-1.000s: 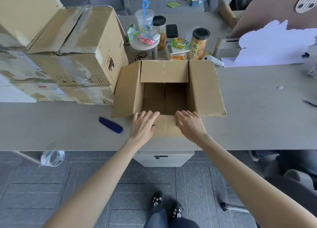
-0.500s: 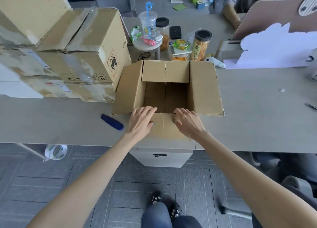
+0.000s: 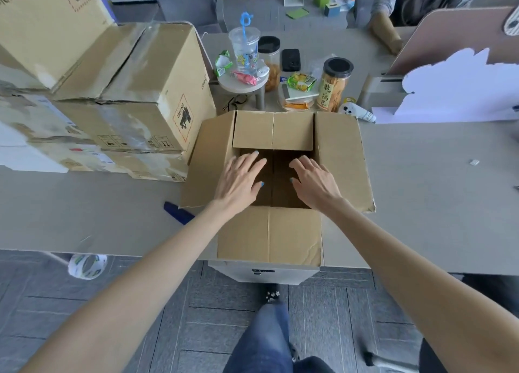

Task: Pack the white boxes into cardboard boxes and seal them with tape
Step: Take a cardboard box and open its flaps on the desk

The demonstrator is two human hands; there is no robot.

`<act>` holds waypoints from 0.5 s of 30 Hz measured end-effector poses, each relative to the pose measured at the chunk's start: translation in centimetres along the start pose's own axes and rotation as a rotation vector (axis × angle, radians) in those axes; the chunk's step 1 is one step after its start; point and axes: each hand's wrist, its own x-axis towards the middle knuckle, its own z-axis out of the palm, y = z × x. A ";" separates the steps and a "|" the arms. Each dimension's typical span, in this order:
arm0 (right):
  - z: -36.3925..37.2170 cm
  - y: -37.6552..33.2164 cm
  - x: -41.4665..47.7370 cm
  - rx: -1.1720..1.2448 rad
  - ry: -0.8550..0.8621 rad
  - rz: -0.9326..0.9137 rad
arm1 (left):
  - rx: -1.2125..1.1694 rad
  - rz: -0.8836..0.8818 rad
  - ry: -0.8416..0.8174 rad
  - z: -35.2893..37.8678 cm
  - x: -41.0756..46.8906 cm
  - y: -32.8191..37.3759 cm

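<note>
An open cardboard box (image 3: pixel 341 159) stands on the grey table at the middle, all of its flaps folded outward. The near flap (image 3: pixel 269 235) hangs over the table's front edge. My left hand (image 3: pixel 238 180) and my right hand (image 3: pixel 316 183) hover palm down over the box's opening, fingers spread, holding nothing. The inside of the box looks dark and bare. A roll of tape (image 3: pixel 87 266) lies on the floor under the table at the left. No white boxes show clearly.
Stacked worn cardboard boxes (image 3: pixel 134 91) fill the table's left side. A blue cutter (image 3: pixel 177 216) lies left of the open box. Behind it stand jars, a cup, snacks and a phone (image 3: pixel 290 59). A person sits at the far right.
Both hands have moved forward from the near flap to above the box's opening. The near flap now lies flat over the table edge.
</note>
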 end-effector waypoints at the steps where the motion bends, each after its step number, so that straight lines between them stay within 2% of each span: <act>1: 0.0 0.2 0.8 -0.015 0.015 -0.002 | 0.002 0.000 -0.004 0.2 0.9 -0.2; 5: -0.2 0.9 4.4 -0.078 0.057 -0.010 | 0.022 0.027 -0.007 1.0 4.5 -1.6; 9: 0.2 1.6 7.8 -0.127 0.024 0.014 | 0.013 0.027 -0.049 2.0 7.8 -3.2; 15: 2.1 3.0 11.3 -0.256 -0.112 0.046 | 0.121 0.023 -0.240 4.0 10.8 -5.2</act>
